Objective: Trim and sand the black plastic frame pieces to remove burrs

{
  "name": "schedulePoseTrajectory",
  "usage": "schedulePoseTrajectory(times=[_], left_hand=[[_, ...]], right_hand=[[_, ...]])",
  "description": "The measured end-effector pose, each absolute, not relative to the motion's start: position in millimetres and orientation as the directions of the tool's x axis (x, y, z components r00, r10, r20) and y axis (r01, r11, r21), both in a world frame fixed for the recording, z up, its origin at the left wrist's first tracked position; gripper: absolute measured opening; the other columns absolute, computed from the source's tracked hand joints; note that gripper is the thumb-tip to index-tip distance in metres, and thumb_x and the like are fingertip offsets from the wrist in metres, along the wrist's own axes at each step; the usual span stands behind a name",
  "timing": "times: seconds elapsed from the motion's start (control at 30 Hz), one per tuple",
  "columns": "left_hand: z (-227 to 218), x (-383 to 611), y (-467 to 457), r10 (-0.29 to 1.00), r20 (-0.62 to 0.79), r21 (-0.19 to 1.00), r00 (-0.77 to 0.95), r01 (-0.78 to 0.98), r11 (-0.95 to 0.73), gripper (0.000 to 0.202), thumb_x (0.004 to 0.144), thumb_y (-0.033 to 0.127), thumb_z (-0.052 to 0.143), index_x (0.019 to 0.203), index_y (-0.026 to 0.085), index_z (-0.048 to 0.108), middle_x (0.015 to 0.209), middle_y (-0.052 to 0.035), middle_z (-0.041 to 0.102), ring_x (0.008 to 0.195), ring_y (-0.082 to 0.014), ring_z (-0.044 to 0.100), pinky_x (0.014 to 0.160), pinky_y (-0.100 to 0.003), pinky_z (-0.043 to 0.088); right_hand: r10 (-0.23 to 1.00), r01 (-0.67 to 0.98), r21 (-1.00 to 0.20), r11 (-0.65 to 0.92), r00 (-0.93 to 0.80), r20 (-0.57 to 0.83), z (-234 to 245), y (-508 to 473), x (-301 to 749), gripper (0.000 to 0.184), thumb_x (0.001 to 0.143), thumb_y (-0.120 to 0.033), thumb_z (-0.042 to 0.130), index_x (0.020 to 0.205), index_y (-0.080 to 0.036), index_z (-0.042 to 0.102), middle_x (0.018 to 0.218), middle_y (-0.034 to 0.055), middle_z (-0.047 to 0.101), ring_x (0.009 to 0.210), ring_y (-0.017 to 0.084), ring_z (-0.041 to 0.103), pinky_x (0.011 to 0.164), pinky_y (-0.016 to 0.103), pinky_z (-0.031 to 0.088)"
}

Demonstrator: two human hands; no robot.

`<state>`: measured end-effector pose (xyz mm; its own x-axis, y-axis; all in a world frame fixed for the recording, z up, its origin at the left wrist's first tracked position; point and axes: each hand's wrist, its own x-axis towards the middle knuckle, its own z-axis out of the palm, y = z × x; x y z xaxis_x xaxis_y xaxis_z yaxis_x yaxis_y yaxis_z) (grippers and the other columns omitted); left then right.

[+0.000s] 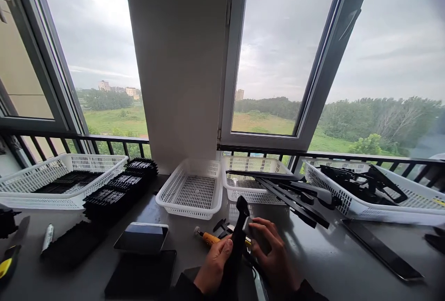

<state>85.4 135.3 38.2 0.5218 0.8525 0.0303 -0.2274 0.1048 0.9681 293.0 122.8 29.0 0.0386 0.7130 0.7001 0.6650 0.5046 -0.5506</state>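
Note:
My left hand (214, 264) is closed around a long black plastic part (239, 231) with a rounded upper end, held tilted up above the table. Against the side of this part, the fingers of my right hand (274, 250) pinch a small light-grey piece (247, 225); its kind is unclear. Behind my hands lie an orange-handled tool (210, 238) and a dark caliper-like tool (221, 228). Something yellow (248, 241) shows between my hands, mostly covered. The lower end of the black part is lost in shadow near my sleeves.
White baskets stand along the window: one with flat black pieces (10, 187), a bare one (194, 213), one under long black strips (295, 203), one with black frames (368, 210). Stacked black grids (114, 194), a phone (142, 237) and a marker (47, 238) lie left.

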Motion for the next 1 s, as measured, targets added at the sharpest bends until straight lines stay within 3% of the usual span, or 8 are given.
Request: schedulePoseTrajectory(times=[0.13,0.27,0.37,0.47,0.57,0.67,0.83,1.0], left_hand=[[40,84,135,0.889,0.04,0.969,0.457,-0.236,0.078,0.077,0.088,0.08,0.061,0.13,0.017,0.075,0.12,-0.0131,0.075,0.118,-0.0354,0.063,0.115,-0.049,0.042],[39,87,136,0.852,-0.005,0.961,0.523,-0.235,0.149,0.079,0.088,0.081,0.06,0.124,0.013,0.077,0.106,-0.0128,0.076,0.103,-0.0325,0.068,0.1,-0.046,0.049],[35,87,137,0.851,0.016,0.965,0.525,-0.231,0.125,0.075,0.088,0.079,0.063,0.121,0.014,0.078,0.104,-0.0113,0.075,0.11,-0.0339,0.065,0.106,-0.047,0.046],[29,85,140,0.885,-0.034,0.965,0.465,-0.216,0.151,0.08,0.081,0.085,0.065,0.112,0.013,0.081,0.102,-0.0115,0.075,0.116,-0.0376,0.062,0.109,-0.05,0.043],[26,82,141,0.911,-0.1,0.962,0.399,-0.197,0.191,0.085,0.072,0.09,0.069,0.109,0.015,0.082,0.109,-0.0128,0.075,0.124,-0.0405,0.058,0.114,-0.051,0.039],[32,81,139,0.895,-0.079,0.968,0.44,-0.182,0.175,0.081,0.074,0.088,0.068,0.112,0.018,0.083,0.116,-0.0119,0.076,0.127,-0.0403,0.056,0.116,-0.05,0.037],[40,82,138,0.873,-0.006,0.979,0.487,-0.174,0.104,0.074,0.082,0.083,0.065,0.109,0.016,0.082,0.104,-0.0101,0.076,0.115,-0.0369,0.061,0.107,-0.047,0.044],[33,85,139,0.838,-0.004,0.957,0.545,-0.242,0.161,0.064,0.087,0.074,0.068,0.111,0.015,0.079,0.093,-0.0084,0.073,0.095,-0.0286,0.066,0.091,-0.04,0.048]], right_hand=[[0.736,0.587,-0.551,0.593,-0.118,0.666,33,113,280,0.038,0.084,-0.01,0.063,0.115,-0.028,0.074,0.128,0.0084,0.07,0.117,0.028,0.067,0.097,0.039,0.061],[0.707,0.604,-0.534,0.591,-0.069,0.704,38,116,284,0.034,0.089,-0.012,0.066,0.116,-0.03,0.075,0.128,0.0087,0.072,0.116,0.028,0.068,0.096,0.041,0.062],[0.705,0.595,-0.547,0.588,-0.046,0.708,38,115,285,0.032,0.089,-0.015,0.066,0.116,-0.029,0.074,0.127,0.009,0.072,0.116,0.029,0.069,0.096,0.041,0.062],[0.726,0.551,-0.56,0.619,-0.13,0.675,37,109,279,0.039,0.086,-0.009,0.063,0.117,-0.03,0.073,0.131,0.0086,0.071,0.118,0.028,0.069,0.098,0.04,0.062],[0.724,0.544,-0.556,0.628,-0.146,0.674,38,105,273,0.043,0.084,-0.007,0.062,0.118,-0.031,0.073,0.131,0.0071,0.071,0.119,0.027,0.068,0.098,0.038,0.062],[0.708,0.555,-0.549,0.624,-0.104,0.699,40,104,271,0.044,0.085,-0.006,0.062,0.12,-0.031,0.072,0.131,0.007,0.07,0.119,0.026,0.068,0.098,0.038,0.062],[0.694,0.539,-0.517,0.665,-0.191,0.694,42,106,272,0.045,0.084,-0.005,0.061,0.119,-0.031,0.072,0.133,0.0071,0.07,0.12,0.027,0.067,0.098,0.039,0.062],[0.708,0.624,-0.545,0.56,-0.02,0.706,42,117,289,0.03,0.088,-0.016,0.067,0.114,-0.03,0.076,0.125,0.0085,0.073,0.113,0.029,0.069,0.094,0.042,0.063]])
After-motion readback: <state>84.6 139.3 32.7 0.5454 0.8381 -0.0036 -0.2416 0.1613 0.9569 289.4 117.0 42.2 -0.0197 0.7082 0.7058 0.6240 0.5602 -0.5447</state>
